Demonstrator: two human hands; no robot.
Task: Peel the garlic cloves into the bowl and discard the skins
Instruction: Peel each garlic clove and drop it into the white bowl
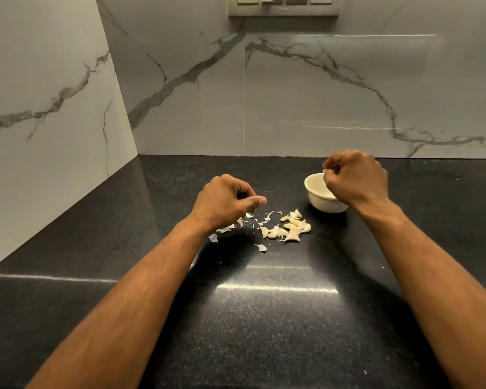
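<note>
My right hand (355, 179) over white bowl (317, 202), fingers curled, small pale bit at fingertips, probably peeled clove; bowl contents hidden. My left hand (225, 202) above skins (230, 227), fingers curled loosely, cannot tell if holding anything. Pile of garlic cloves (289, 228) on counter (264, 318), mostly unpeeled. Skins not yet discarded.

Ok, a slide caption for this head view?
Right hand over the bowl, left hand above skins; garlic cloves wait between.
</note>
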